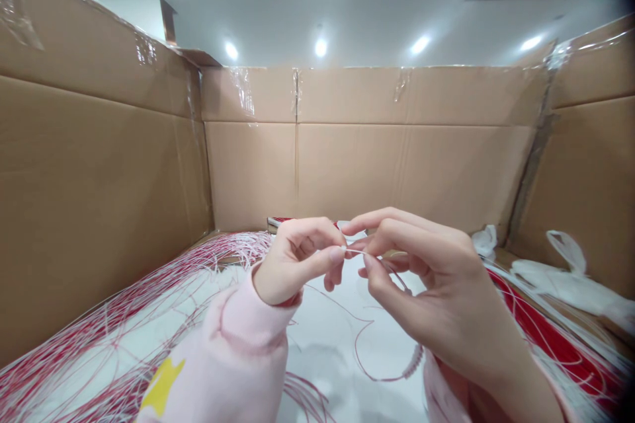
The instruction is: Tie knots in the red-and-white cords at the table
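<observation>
We hold a thin white strand [360, 252] at the centre of view, pinched between the fingertips of our left hand [297, 258] and right hand [426, 277], each grip closed on it. A thin red wire [370, 344] loops down at 6 o'clock to a small coil [413, 362]; tangled red-and-white strands [114, 337] spread at 8 o'clock, before cardboard walls [347, 165].

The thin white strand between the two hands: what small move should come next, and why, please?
I would probably draw the thin white strand slowly apart, because the left hand and the right hand both pinch it at the fingertips. Loose red-and-white strands lie in a tangle below, so a sharp pull might catch them.
</observation>
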{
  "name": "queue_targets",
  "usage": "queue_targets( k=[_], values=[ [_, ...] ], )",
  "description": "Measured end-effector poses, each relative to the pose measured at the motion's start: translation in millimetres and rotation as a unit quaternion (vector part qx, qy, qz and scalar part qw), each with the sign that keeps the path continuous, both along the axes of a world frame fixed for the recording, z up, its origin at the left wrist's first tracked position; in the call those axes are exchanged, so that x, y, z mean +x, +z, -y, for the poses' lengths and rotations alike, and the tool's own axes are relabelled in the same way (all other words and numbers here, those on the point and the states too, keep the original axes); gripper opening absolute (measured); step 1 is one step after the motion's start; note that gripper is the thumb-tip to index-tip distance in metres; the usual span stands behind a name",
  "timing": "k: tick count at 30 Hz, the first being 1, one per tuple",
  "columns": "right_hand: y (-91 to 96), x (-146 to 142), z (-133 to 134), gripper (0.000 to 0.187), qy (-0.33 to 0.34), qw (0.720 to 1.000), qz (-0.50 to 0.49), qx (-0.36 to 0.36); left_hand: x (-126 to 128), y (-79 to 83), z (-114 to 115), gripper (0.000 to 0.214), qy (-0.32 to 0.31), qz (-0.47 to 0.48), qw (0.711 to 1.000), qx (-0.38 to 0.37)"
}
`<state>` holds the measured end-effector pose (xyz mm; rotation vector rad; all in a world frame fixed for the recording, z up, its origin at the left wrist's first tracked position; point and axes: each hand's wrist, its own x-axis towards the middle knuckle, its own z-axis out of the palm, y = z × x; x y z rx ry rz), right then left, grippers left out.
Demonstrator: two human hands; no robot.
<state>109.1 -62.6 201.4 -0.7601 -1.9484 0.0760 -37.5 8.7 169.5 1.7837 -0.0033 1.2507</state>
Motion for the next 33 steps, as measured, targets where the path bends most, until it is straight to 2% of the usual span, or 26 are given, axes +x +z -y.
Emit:
queue_targets(
  k=[6, 33],
  values=[
    [-0.7, -0.6, 0.5, 0.018, -0.001, 1.000, -0.001, 0.003, 0.9, -1.1, -2.2, 0.007, -0.021, 0.007, 1.000, -0.015],
    [0.2, 0.1, -0.8, 0.020, -0.010, 1.000, 0.010, 0.021, -2.3, 3.2, 2.6, 0.005, 0.039, -0.038, 0.998, 0.021]
  ],
)
